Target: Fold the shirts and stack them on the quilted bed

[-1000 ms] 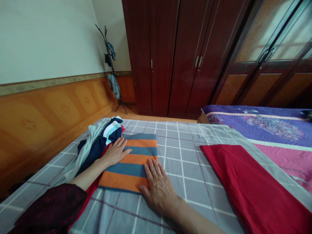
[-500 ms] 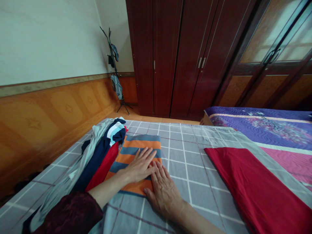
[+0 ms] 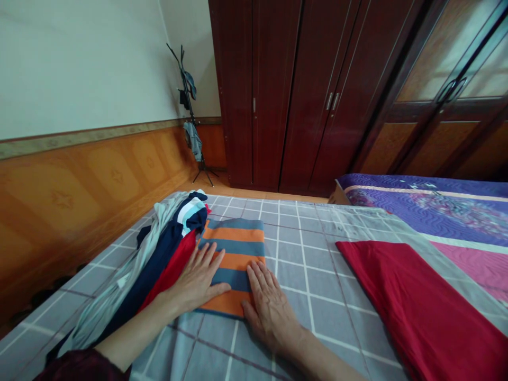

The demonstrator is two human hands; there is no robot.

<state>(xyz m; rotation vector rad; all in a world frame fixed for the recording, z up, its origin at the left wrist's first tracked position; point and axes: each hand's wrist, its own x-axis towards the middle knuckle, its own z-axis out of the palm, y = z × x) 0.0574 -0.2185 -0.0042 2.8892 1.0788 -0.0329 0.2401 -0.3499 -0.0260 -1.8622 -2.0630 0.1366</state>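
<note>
A folded cloth with orange and blue-grey stripes [image 3: 236, 244] lies on a grey checked bedsheet [image 3: 309, 275]. My left hand [image 3: 198, 278] lies flat and open on the cloth's near left part, fingers spread. My right hand [image 3: 270, 307] rests flat and open at the cloth's near right corner, fingers together, partly on the sheet. Just left of the cloth runs a heap of loose clothes [image 3: 159, 259]: navy, red, pale grey and a striped white-and-blue piece.
A folded red cloth [image 3: 413, 301] lies on the sheet to the right. Beyond it is a purple and pink quilt [image 3: 444, 211]. A dark wooden wardrobe [image 3: 301, 90] stands ahead, a coat stand [image 3: 190, 111] in the corner, wood panelling [image 3: 79, 185] along the left.
My left hand swept from the cloth's far left edge across its middle, then came back to the near left part. My right hand stayed at the near right corner.
</note>
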